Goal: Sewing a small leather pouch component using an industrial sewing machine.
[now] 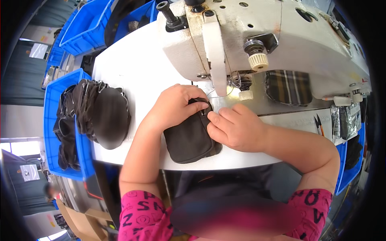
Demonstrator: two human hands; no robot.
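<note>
A small black fabric pouch (187,138) with rounded corners lies on the white table in front of the sewing machine (185,52). My left hand (179,105) pinches its upper end, thumb on top beside a dark zipper (203,111). At the pouch's right edge my right hand (237,127) is closed, fingertips pressed together by the zipper end. Whatever small part those right fingers grip is hidden. The machine's needle area stands just beyond both hands.
Black pouches (108,116) are heaped at the left, partly in a blue bin (50,120). A plaid fabric piece (288,88) lies under the machine arm. At the right are thread snips (319,125) and clear-wrapped packets (349,120).
</note>
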